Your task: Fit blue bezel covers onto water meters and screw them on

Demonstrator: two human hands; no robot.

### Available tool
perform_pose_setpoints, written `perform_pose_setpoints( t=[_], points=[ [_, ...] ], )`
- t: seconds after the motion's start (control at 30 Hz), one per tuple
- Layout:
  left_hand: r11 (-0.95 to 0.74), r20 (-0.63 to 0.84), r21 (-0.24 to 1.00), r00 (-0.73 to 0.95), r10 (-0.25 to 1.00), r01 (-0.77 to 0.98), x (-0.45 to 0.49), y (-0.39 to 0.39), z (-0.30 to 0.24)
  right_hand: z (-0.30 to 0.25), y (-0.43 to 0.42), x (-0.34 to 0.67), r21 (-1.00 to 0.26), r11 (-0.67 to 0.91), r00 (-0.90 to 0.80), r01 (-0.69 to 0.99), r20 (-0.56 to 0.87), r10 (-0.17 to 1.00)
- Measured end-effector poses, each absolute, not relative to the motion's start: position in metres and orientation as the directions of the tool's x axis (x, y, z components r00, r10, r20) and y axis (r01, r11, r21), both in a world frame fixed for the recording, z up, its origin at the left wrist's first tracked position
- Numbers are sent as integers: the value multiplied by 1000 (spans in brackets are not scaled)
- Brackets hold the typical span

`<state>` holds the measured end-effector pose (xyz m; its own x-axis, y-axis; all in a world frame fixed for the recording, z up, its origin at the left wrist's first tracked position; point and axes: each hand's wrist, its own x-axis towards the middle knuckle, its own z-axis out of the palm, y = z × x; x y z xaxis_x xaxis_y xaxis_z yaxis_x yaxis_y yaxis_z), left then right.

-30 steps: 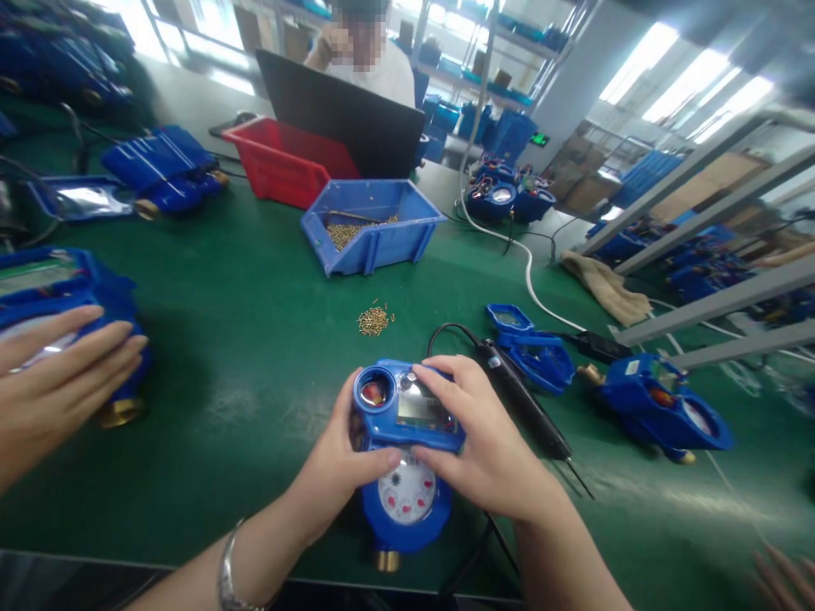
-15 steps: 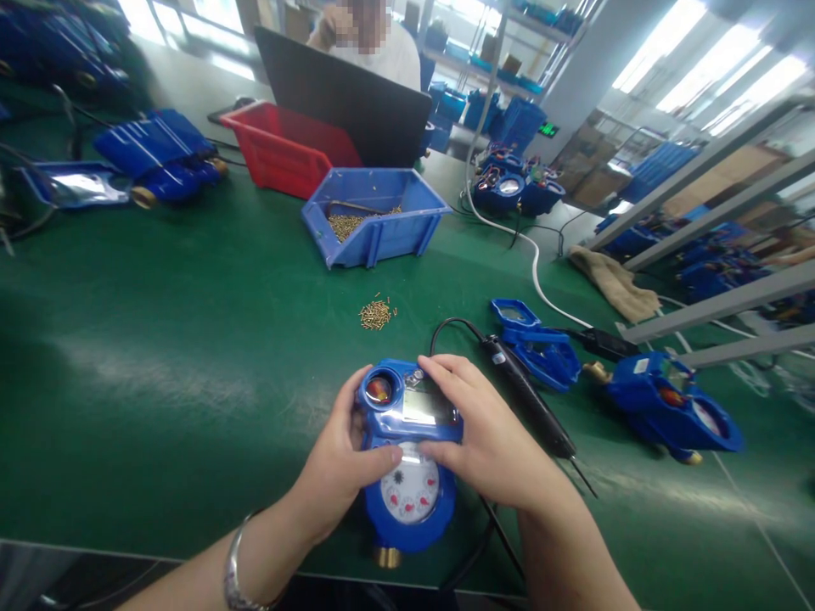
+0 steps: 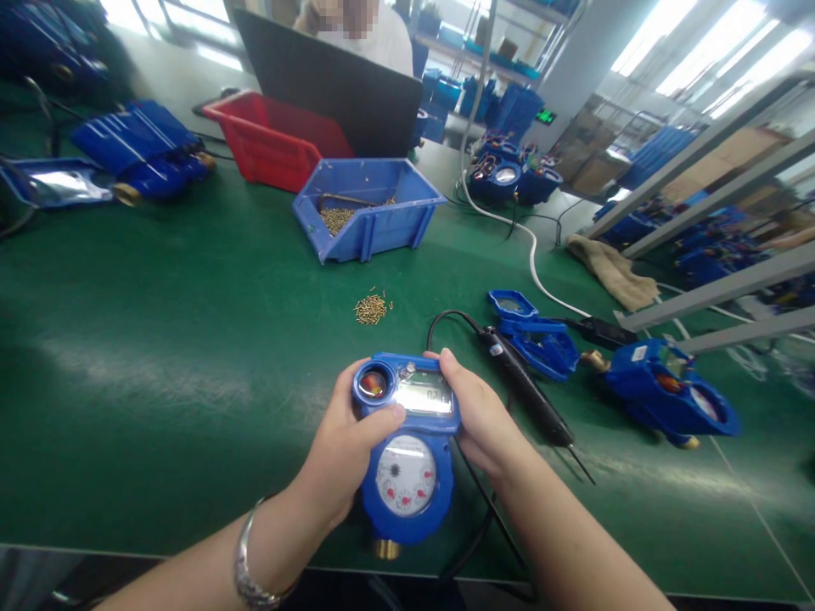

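A blue water meter [image 3: 407, 526] lies near the table's front edge, with a white dial, a small lit display and a brass fitting at its lower end. My left hand [image 3: 347, 437] is wrapped around its left side, the thumb lying just below the display. On the opposite side, my right hand [image 3: 480, 420] grips the display housing at its right edge, thumb at the upper corner. The undersides of the meter and most fingertips are hidden. Beyond the meter is a small pile of brass screws [image 3: 371, 310]. A black electric screwdriver [image 3: 525, 386] rests to the right.
Behind the screws stand a blue bin [image 3: 388, 229] holding more screws and a red bin [image 3: 267, 153]. An opened blue casing [image 3: 538, 339] and another water meter [image 3: 662, 395] are at right. Several blue meters [image 3: 146, 157] lie left. A person sits behind a dark panel [image 3: 331, 85].
My left thumb has moved up from the dial to the display's lower edge. My right hand has drawn back to the housing's right edge, uncovering the display and dial.
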<state>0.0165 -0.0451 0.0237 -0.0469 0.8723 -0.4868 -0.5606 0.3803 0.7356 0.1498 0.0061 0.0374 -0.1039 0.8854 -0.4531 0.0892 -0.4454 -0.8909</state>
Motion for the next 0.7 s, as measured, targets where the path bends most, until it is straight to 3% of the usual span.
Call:
perform_pose_setpoints(
  t=[0.1,0.17,0.4,0.6,0.7],
  points=[
    [392,-499,724,-38,866,-568,17,-46,23,41,5,143,-759,-648,-176,-69,-630,756],
    [399,-508,715,-34,861,-574,17,-45,23,43,5,142,-696,-703,-155,-143,-686,711],
    [382,-490,714,-29,871,-587,17,-46,20,33,3,138,-731,-641,3,-234,-660,751],
    [339,-429,763,-40,902,-550,14,-48,11,27,1,139,-766,-602,24,-226,-622,783],
    [363,-426,760,9,905,-539,9,-44,9,25,2,140,-772,-591,-62,-233,-594,802]
  ],
)
